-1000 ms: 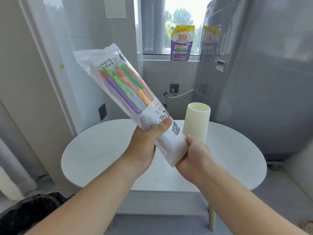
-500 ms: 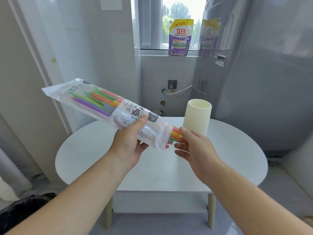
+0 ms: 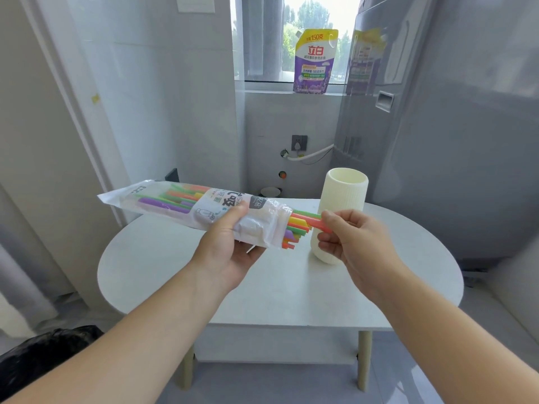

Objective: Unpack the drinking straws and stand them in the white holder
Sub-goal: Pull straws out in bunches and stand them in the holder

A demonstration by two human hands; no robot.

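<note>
A clear plastic straw pack point(image 3: 186, 204) with printed white label lies nearly level above the round white table point(image 3: 163, 266). My left hand point(image 3: 230, 252) grips it from below near its open right end. Coloured straws point(image 3: 297, 225), green, orange, yellow, purple and red, stick out of that opening. My right hand point(image 3: 347, 237) pinches the tips of a red and a green straw between thumb and fingers. The ribbed white holder point(image 3: 344, 196) stands upright on the table just behind my right hand, with nothing showing above its rim.
A grey fridge point(image 3: 455, 126) rises close to the table's right side. A purple detergent pouch point(image 3: 315, 61) leans on the windowsill. A wall socket point(image 3: 299, 142) and hose sit behind the table. A black bin bag point(image 3: 43, 351) lies on the floor at lower left.
The pack tipped from steeply upright to nearly level. My right hand let go of its lower end, straws slid out of the opening, and the right fingers closed on their tips.
</note>
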